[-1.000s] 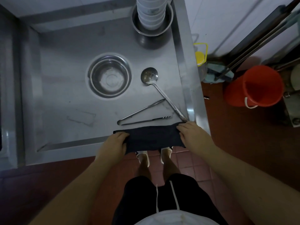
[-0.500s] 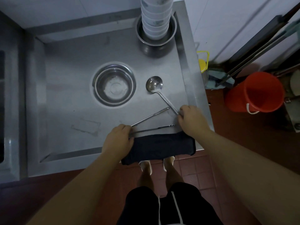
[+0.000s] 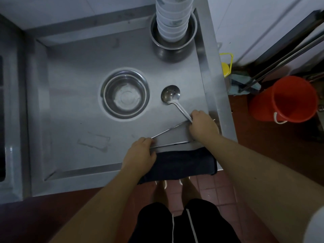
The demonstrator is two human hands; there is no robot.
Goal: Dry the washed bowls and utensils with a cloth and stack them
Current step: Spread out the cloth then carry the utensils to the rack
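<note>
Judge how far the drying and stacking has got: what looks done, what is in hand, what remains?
Done: a tall stack of white bowls stands in a steel pot. In hand: the left hand grips the metal tongs at their joined end; the right hand holds the steel ladle by its handle; the dark cloth drapes the counter edge. Left: the steel bowl sits apart, unstacked.

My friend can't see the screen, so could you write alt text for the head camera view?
A person's left hand grips the hinged end of metal tongs while the right hand grips a ladle handle, above a dark cloth draped over a steel counter. Stacked white bowls stand at the back.
</note>
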